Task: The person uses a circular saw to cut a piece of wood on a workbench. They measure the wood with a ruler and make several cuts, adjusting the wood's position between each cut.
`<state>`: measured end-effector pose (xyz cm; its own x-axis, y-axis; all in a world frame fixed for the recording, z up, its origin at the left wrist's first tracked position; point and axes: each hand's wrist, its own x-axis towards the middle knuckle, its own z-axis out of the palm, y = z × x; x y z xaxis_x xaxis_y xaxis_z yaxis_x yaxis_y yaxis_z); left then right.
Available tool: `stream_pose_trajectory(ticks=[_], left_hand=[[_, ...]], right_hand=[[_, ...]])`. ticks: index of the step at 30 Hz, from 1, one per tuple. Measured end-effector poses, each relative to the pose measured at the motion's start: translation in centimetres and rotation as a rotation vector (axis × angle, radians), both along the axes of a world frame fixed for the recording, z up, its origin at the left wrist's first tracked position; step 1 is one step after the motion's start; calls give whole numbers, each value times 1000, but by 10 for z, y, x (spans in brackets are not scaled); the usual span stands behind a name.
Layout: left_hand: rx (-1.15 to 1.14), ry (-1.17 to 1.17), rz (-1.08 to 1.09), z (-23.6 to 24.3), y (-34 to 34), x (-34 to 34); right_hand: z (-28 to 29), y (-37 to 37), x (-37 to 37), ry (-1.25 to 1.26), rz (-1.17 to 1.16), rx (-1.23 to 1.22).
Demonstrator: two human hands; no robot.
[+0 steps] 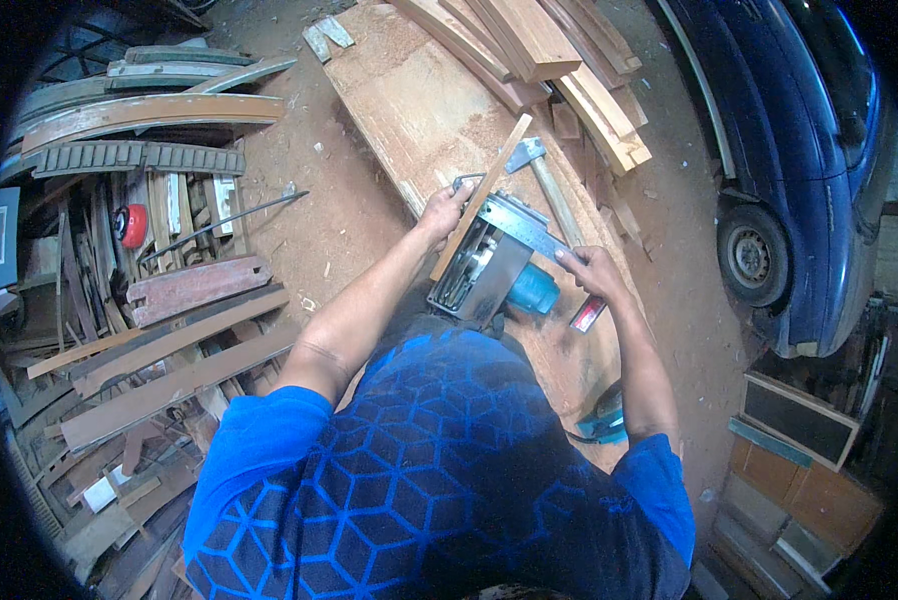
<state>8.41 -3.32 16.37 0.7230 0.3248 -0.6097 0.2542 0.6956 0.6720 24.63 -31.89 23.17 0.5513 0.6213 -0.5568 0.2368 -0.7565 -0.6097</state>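
A teal-bodied power saw (535, 290) with a metal base rests at the near edge of the wooden workbench (409, 110), in front of my torso. Along its left side slants a thin wooden strip (504, 160). My left hand (443, 214) is closed at that strip, beside a small dark metal piece that I cannot make out well. Fingers bent, my right hand (594, 272) grips the end of a flat metal ruler (517, 225) that lies across the saw's base. Just below that hand is a red and silver piece (589, 314); whether it joins the ruler is unclear.
A hammer (526, 155) with a wooden handle lies beyond the saw. Stacked timber (539, 45) covers the bench's far right. Another teal tool (604, 425) is by my right forearm. Scrap boards (179, 350) fill the left; a blue car (809, 180) stands right.
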Motion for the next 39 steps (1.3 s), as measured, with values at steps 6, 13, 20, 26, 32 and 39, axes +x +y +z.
stream_pose_trajectory(ticks=[6,13,20,26,32,39], left_hand=[[31,-10,-6,1,-2,2],[68,11,-18,1,-3,2],[35,-10,-2,-2,-3,2],[5,4,-3,-2,-2,0],[10,1,17,0,-2,0],[-16,1,23,1,-2,1]], right_hand=[[-8,-3,3,17,-1,-30],[-9,-4,2,22,-1,-33],[-16,-5,5,28,-3,-35],[-6,0,3,34,6,-54],[-3,2,1,24,-9,-44],[-4,2,1,36,-7,-42]])
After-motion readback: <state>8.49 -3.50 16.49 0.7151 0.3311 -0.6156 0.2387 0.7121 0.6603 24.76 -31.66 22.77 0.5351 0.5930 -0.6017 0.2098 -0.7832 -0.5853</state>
